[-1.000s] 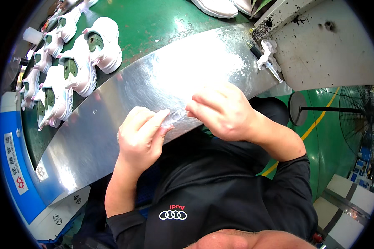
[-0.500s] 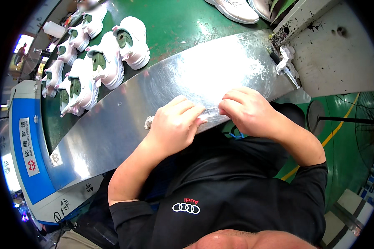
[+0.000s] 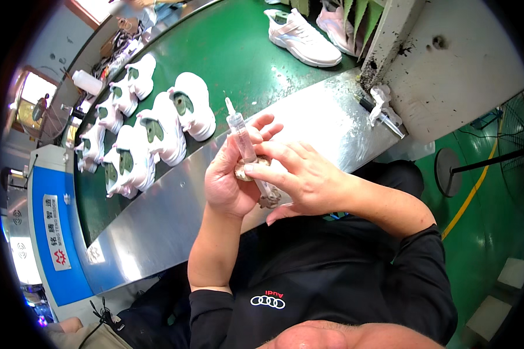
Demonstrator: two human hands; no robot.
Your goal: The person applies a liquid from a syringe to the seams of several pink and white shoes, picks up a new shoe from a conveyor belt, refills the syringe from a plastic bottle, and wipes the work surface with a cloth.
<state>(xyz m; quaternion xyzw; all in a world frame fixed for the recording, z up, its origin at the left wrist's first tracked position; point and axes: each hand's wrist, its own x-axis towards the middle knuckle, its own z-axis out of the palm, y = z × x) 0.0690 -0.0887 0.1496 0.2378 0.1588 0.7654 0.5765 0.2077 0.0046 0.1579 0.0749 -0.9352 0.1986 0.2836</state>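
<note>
A clear plastic syringe (image 3: 241, 135) points its nozzle up and to the left above the metal ledge. Brownish wrapping covers its flange (image 3: 251, 167) and the end of its plunger (image 3: 269, 199). My left hand (image 3: 227, 183) is closed round the barrel from the left, some fingertips showing behind it. From the right, my right hand (image 3: 311, 177) grips the syringe at the wrapped flange, fingers laid across it and thumb lower down near the plunger end. Parts of the fingers' grip are hidden behind the syringe and each other.
Several pale sneakers (image 3: 163, 136) stand on the green conveyor belt (image 3: 227, 52) at left. More shoes (image 3: 305, 41) sit at the far right. On the metal ledge (image 3: 174, 203), a second syringe (image 3: 387, 121) with white tissue lies by the machine wall (image 3: 448, 64). A fan (image 3: 495, 160) stands right.
The syringe, earlier mostly covered by both hands and lying nearly level, is now tilted with its nozzle up. My right hand has moved left to meet the left. The view has shifted.
</note>
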